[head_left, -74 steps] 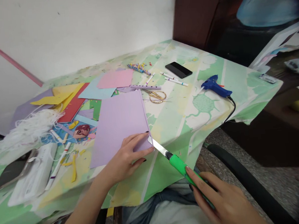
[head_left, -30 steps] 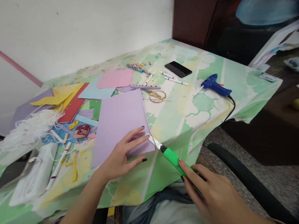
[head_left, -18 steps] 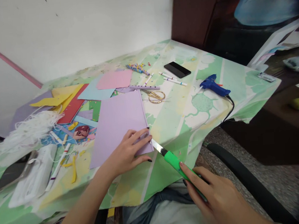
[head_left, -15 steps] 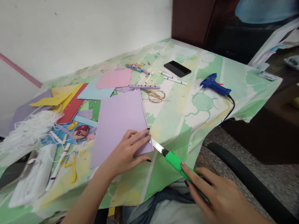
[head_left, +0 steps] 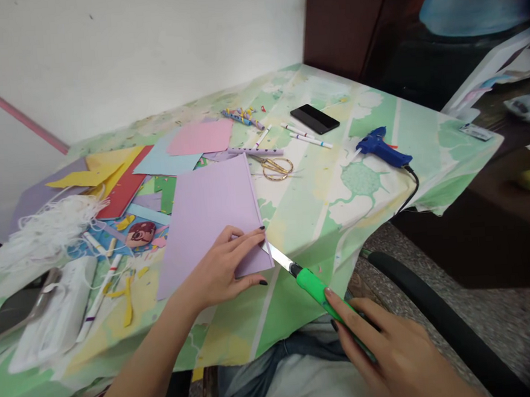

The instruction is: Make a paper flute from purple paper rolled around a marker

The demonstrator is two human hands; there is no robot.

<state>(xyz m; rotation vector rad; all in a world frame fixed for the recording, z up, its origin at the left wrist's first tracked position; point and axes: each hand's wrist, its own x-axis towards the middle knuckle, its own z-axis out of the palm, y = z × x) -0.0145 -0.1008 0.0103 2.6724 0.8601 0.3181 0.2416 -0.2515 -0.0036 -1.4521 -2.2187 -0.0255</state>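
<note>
A lilac sheet of paper (head_left: 213,202) lies at the table's near edge, with a narrow folded strip along its right side. My left hand (head_left: 228,261) rests on its lower right part, fingers stretched out and reaching to the folded edge. In my right hand (head_left: 384,341) is a utility knife (head_left: 314,287) with a green handle, gripped below the table edge. Its metal blade is extended and points up and left. The blade's tip is at the folded edge, just under my left fingertips; whether it sits inside the fold I cannot tell.
Gold-handled scissors (head_left: 276,168) and several markers lie beyond the sheet. A black phone (head_left: 314,119) and a corded blue glue gun (head_left: 384,148) are farther right. Coloured papers, tangled white string (head_left: 44,232), a white case (head_left: 58,316) and another phone (head_left: 16,306) crowd the left.
The view has shifted slightly. My left hand stays on the lilac sheet, and the knife stays at its folded edge with hardly any visible movement.
</note>
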